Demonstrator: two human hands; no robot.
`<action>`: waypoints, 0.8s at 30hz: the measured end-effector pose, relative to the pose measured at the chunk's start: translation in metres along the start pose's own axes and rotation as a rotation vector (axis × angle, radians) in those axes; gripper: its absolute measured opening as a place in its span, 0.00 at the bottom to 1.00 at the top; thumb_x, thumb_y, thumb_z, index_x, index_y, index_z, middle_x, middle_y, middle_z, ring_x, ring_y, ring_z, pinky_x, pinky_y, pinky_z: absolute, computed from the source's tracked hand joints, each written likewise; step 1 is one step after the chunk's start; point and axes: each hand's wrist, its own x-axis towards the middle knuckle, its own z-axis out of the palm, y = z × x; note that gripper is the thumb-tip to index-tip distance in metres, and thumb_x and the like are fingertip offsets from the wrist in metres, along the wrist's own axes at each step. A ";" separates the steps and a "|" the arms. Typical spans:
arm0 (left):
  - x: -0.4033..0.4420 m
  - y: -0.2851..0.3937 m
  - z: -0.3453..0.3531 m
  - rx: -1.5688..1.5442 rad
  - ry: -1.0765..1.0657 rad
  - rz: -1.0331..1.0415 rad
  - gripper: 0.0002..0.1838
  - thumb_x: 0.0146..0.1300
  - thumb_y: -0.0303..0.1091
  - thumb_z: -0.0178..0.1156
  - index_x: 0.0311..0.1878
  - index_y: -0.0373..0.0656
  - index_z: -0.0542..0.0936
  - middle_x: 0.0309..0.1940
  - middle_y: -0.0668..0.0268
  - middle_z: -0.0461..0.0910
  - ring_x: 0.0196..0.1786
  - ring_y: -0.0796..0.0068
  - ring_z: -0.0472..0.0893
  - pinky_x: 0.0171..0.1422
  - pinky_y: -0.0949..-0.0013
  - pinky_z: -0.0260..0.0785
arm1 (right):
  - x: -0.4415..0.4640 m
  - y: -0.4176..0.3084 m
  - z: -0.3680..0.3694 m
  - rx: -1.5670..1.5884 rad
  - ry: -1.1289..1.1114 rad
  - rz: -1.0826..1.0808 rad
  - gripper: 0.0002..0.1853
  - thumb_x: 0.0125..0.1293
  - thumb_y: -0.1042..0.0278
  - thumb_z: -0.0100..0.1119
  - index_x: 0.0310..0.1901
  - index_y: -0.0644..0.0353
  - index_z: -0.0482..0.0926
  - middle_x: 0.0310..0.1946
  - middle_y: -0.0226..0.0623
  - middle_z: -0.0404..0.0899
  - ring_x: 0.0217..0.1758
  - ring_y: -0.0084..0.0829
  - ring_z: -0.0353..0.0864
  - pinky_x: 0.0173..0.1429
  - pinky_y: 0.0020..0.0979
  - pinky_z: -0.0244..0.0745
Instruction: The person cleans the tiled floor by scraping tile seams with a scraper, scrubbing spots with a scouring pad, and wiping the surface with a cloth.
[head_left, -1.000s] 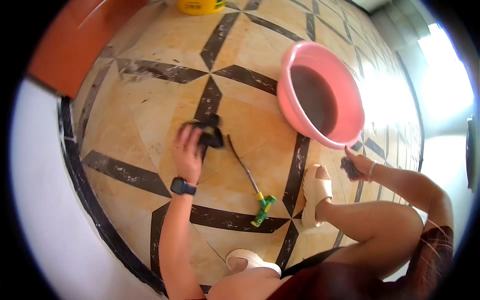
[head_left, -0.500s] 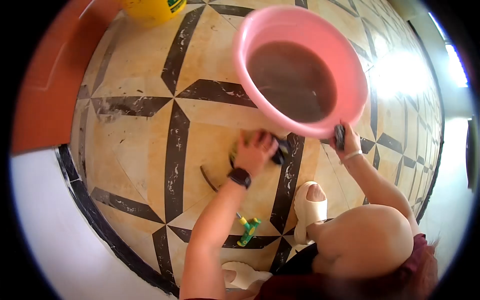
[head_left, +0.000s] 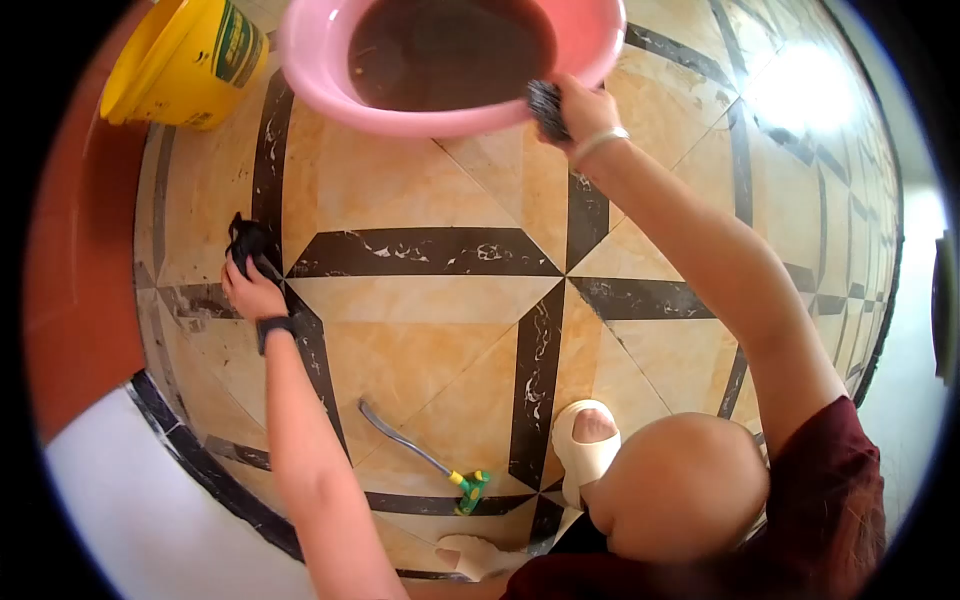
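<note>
My left hand (head_left: 252, 290) is closed on a dark cloth (head_left: 250, 243) at the left, on the tiled floor. My right hand (head_left: 588, 112) is at the near right rim of a pink basin (head_left: 400, 122), with a grey scouring pad (head_left: 548, 108) held in it. Murky brown water (head_left: 450, 55) lies in the basin. A tool with a green and yellow handle (head_left: 470, 490) and a thin curved metal shaft (head_left: 405, 440) rests on the floor between my arms.
A yellow bucket (head_left: 195, 65) stands at the upper left, beside an orange-brown panel (head_left: 85, 250). A white wall surface (head_left: 150, 490) with a dark skirting edge runs along the lower left. My sandalled foot (head_left: 588, 450) is near the tool's right side.
My left hand has moved left with the dark cloth. The basin, with my right hand at its rim, appears further up and left. The view has shifted, and more of the yellow bucket shows.
</note>
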 end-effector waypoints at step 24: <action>0.007 0.211 0.117 0.002 -0.247 0.696 0.15 0.59 0.33 0.55 0.50 0.45 0.77 0.50 0.60 0.77 0.52 0.59 0.75 0.54 0.61 0.67 | -0.101 0.082 -0.194 -0.112 0.039 0.171 0.16 0.63 0.57 0.58 0.34 0.65 0.78 0.26 0.26 0.75 0.28 0.17 0.72 0.31 0.20 0.67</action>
